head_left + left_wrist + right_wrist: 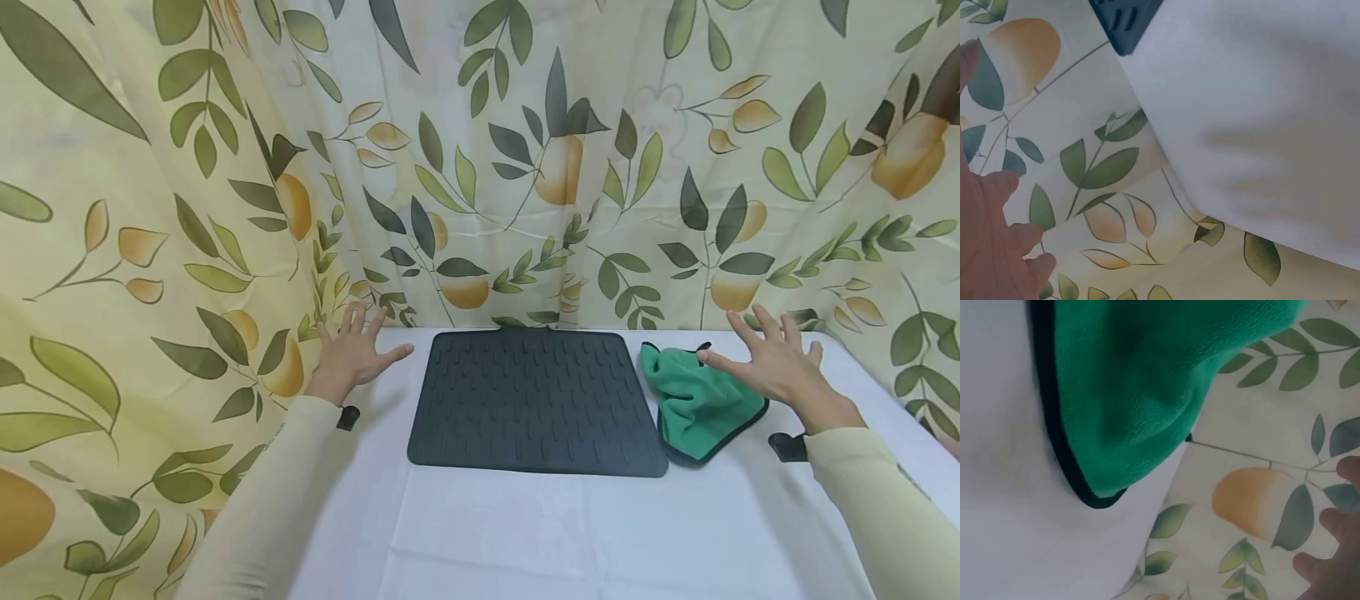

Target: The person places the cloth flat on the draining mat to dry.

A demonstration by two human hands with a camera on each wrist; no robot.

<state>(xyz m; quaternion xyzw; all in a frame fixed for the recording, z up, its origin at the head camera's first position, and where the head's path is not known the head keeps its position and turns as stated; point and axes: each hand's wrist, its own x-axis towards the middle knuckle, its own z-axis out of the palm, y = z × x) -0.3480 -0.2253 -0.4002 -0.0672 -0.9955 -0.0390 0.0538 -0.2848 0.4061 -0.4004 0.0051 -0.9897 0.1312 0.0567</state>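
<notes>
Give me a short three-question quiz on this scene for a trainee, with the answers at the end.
1. True or false: the left hand grips the dark, rectangular, ridged mat.
2. Which is nearer the crumpled, fuzzy green cloth with dark edging: A) the left hand; B) the right hand?
3. Fill in: in the head view, the cloth lies to the ____ of the mat.

Key: 1. False: that hand is spread and holds nothing. 2. B. 3. right.

Leaf-printed curtain point(480, 158) behind white table point(510, 533)
</notes>
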